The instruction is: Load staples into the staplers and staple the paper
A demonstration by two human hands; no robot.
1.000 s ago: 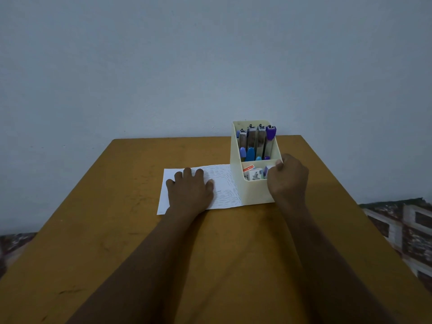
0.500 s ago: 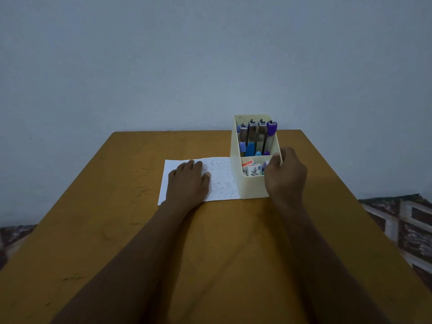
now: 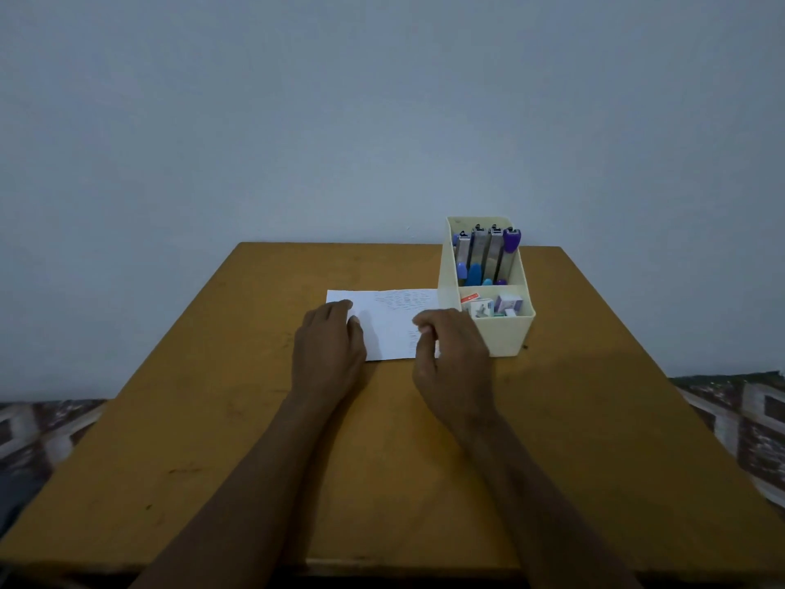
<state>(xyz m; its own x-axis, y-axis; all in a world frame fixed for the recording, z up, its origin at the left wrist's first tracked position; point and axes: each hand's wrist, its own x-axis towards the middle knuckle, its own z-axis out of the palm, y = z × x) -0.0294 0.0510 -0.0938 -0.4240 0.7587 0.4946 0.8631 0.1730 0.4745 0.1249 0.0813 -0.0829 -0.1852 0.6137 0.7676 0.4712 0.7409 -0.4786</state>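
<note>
- While both forearms reach in from the near edge of the table [image 3: 178,440], the left hand [image 3: 329,346] lies palm-down on the left part of the paper [image 3: 388,329], fingers close together and curled a little at the tips.
- Right hand [image 3: 452,354] sits over the paper's right end, fingers bent inward with thumb and forefinger drawn near each other; whether it actually pinches the sheet, I cannot tell from this angle.
- That paper is a white sheet with faint lines of writing, lying flat around the middle of the table, its right edge running up against the cream organiser [image 3: 505,337].
- Organiser stands upright toward the far right corner, just beside the right hand but not touched by it.
- Back compartment: the staplers [image 3: 486,252] stand on end, side by side, silver bodies with blue and purple trim, one purple cap poking up at the right.
- Front compartment, lower: small staple boxes [image 3: 492,306], one with a red label, another white and purple, packed together.
- Brown tabletop, scuffed in spots, is dimly lit.
- Behind the far edge rises a plain grey-blue wall [image 3: 297,121].
- Patterned fabric [image 3: 747,414] shows below the table on the right side.
</note>
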